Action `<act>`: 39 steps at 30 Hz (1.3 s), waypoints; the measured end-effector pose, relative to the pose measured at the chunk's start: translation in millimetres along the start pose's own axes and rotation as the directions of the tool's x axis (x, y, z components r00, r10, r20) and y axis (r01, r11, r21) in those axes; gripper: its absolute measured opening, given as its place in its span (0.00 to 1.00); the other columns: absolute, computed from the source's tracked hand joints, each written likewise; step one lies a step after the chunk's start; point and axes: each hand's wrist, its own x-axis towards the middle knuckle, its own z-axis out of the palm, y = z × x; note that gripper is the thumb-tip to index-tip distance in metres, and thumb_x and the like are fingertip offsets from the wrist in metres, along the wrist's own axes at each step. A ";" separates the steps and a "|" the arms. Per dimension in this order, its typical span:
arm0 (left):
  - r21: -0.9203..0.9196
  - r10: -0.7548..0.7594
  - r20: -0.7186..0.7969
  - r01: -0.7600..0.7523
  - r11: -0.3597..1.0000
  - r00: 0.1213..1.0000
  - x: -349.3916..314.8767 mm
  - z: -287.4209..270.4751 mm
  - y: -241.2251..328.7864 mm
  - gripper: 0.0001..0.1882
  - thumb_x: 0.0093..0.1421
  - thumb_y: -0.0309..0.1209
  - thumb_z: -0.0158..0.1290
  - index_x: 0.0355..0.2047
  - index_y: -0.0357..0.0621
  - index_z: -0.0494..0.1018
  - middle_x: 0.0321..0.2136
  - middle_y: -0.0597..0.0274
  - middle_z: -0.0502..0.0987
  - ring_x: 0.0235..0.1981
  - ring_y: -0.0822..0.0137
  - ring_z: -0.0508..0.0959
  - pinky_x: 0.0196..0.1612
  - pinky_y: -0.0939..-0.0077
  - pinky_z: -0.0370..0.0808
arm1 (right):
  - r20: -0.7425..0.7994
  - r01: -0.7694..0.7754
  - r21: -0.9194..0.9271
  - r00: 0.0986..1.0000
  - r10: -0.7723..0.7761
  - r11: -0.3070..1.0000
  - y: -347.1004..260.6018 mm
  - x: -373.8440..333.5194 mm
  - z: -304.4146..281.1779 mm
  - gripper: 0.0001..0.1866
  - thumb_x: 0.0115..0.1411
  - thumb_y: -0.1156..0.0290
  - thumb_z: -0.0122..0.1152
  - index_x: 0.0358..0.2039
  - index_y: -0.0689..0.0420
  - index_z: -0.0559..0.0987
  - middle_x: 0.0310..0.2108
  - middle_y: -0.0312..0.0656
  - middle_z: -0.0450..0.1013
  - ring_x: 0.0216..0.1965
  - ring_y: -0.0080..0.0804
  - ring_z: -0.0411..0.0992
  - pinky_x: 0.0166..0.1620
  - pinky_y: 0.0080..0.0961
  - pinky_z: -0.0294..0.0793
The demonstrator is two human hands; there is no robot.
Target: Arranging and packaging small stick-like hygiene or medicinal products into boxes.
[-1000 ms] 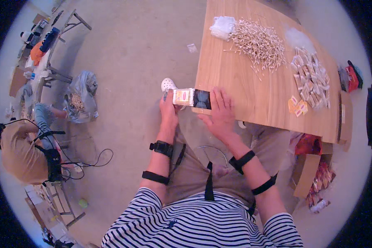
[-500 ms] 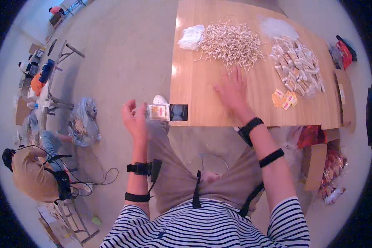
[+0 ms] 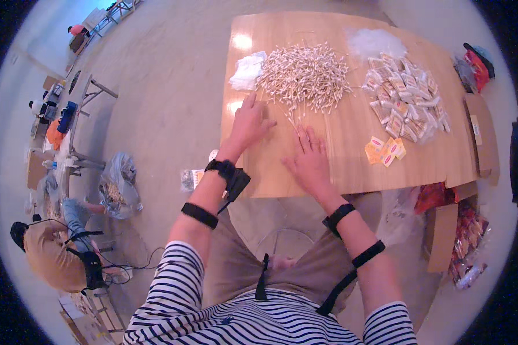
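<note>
A large heap of cotton swabs (image 3: 308, 75) lies on the wooden table (image 3: 345, 155). My left hand (image 3: 249, 123) is over the table's left part, empty, its fingers apart and pointing toward a small stack of clear plastic bags (image 3: 248, 71). My right hand (image 3: 311, 164) rests low over the tabletop in front of the heap, fingers spread. Its fingertips are close to a few loose swabs (image 3: 291, 119); whether they touch is unclear. Partly behind my left forearm, a filled swab packet (image 3: 197, 178) sticks out at the table's left edge.
Filled swab packets (image 3: 406, 100) are piled at the right, with clear plastic bags (image 3: 377, 43) behind. Yellow-orange cards (image 3: 387, 150) lie nearer me. A cardboard box (image 3: 443, 236) stands at the lower right. Off to the left, a person (image 3: 54, 253) sits beside a bag of swabs (image 3: 120, 187).
My left hand has moved from beside the packet at the table's edge up over the table. My right hand has drawn back from the heap toward me. The view has shifted slightly.
</note>
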 end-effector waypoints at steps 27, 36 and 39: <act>0.191 0.081 0.012 -0.081 0.978 0.997 -173.3 45.5 42.2 0.37 0.60 0.44 0.60 0.66 0.42 0.63 0.69 0.58 0.60 0.73 0.56 0.56 0.67 0.30 0.51 | 0.133 -0.047 0.156 0.991 0.026 0.987 -14.8 24.9 -8.2 0.24 0.61 0.63 0.61 0.56 0.59 0.76 0.62 0.56 0.67 0.63 0.56 0.64 0.65 0.51 0.63; 0.254 0.100 -0.014 -0.093 0.963 0.995 -177.9 53.3 35.0 0.32 0.62 0.43 0.56 0.63 0.42 0.67 0.66 0.56 0.64 0.71 0.55 0.57 0.67 0.30 0.51 | 0.086 0.097 -0.015 0.992 -0.096 0.995 -94.2 105.8 5.4 0.36 0.62 0.53 0.62 0.65 0.59 0.68 0.69 0.57 0.59 0.71 0.53 0.54 0.69 0.52 0.57; 0.190 0.105 -0.033 -0.097 0.977 0.994 -178.1 51.8 38.6 0.32 0.62 0.43 0.56 0.63 0.42 0.67 0.66 0.57 0.63 0.72 0.55 0.57 0.68 0.30 0.50 | 0.077 0.027 -0.016 0.997 -0.025 1.000 -91.5 105.7 22.0 0.40 0.61 0.51 0.62 0.67 0.61 0.65 0.71 0.52 0.56 0.73 0.52 0.50 0.70 0.54 0.54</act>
